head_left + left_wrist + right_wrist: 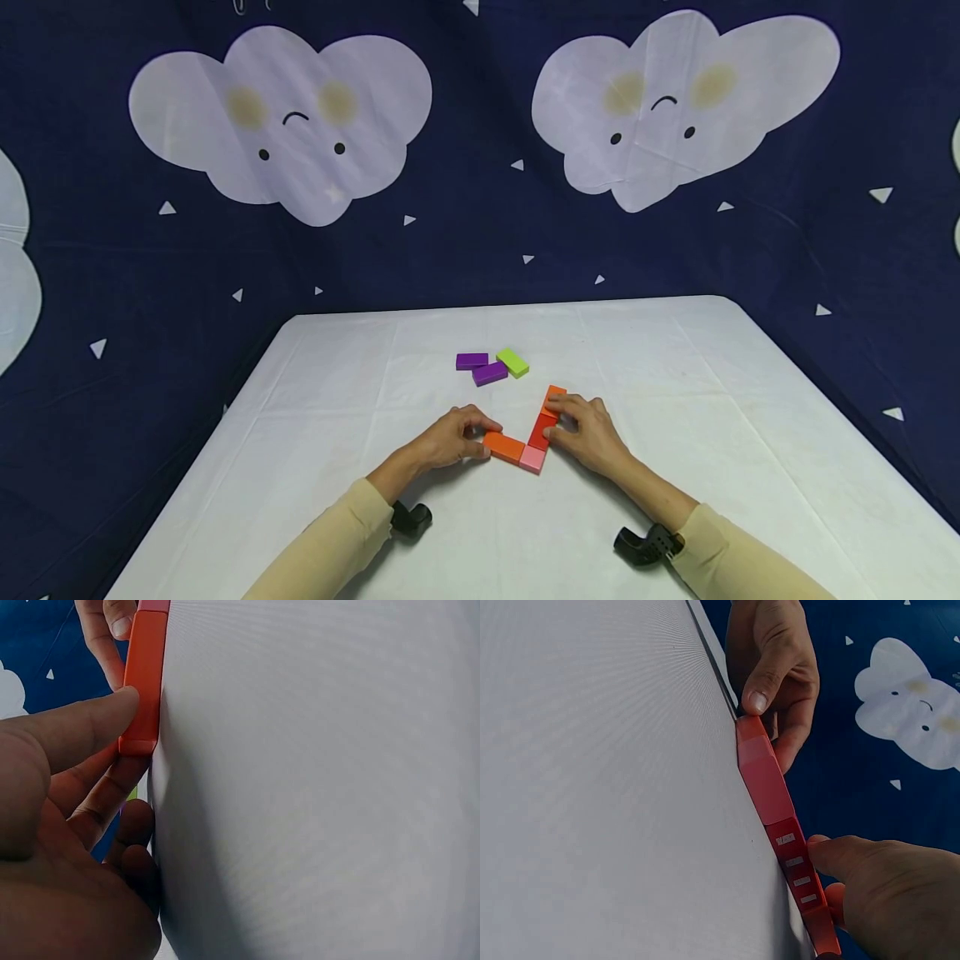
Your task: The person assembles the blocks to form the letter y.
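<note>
1. Fingers of your left hand (pixel 448 440) curl round the outer end of the orange block (pixel 504 447); in the left wrist view your thumb (pixel 82 731) presses on its top edge and the fingers below pinch its end, so this hand has a firm hold.
2. Your right hand (pixel 588 433) lies over the other arm of the row, its fingers (pixel 558 410) curled onto the far orange block (pixel 554 398) and the red block (pixel 542 431); the right wrist view shows the thumb against the red side.
3. Between your two hands the blocks make a V on the desk (pixel 675 467): the orange block runs from your left fingers toward the pink block (pixel 532 459) at the corner, and the red and far orange blocks run from that corner away from you, under your right fingers.
4. Each hand is at the outer end of its own arm; the long axis of the left arm points across toward your right hand, and the pink corner is about equally near both.
5. Beyond both hands, well apart from the V, lie two purple blocks (pixel 480 367) and a green block (pixel 512 362), close together.
</note>
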Demonstrator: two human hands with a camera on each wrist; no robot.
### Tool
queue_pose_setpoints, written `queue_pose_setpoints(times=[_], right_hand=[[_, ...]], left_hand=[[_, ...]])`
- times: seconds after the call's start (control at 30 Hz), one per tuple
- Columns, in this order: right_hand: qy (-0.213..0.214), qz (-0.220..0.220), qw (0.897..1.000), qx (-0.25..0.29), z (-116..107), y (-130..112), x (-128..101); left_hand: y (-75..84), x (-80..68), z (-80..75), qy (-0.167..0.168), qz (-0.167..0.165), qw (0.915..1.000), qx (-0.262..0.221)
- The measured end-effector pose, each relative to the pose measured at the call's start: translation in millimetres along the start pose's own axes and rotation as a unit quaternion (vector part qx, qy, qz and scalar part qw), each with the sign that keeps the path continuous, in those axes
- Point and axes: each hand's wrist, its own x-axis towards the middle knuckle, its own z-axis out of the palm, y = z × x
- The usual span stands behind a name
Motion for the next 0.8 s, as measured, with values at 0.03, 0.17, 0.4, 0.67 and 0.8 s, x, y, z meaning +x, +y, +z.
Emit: queue_pose_setpoints(times=[0.03,0.17,0.4,0.67,0.8], right_hand=[[0.000,0.000,1.000,0.000,0.0,0.0,0.0],[0.002,-0.003,1.000,-0.004,0.2,-0.1,-0.3],[0.001,-0.003,1.000,-0.007,0.3,0.1,-0.4],[0.003,-0.005,1.000,-0.008,-0.5,-0.4,-0.4],[0.004,-0.007,1.000,-0.008,-0.6,-0.6,-0.3]], left_hand=[[0.0,0.0,0.0,0.000,-0.001,1.0000,0.001],[0.0,-0.1,0.0,0.001,-0.003,1.0000,0.002],[0.0,-0.5,0.2,0.001,-0.004,1.0000,-0.001],[-0.1,-0.6,-0.1,0.002,0.000,1.0000,0.001],[0.4,-1.1,-0.4,0.003,0.001,1.0000,0.003]])
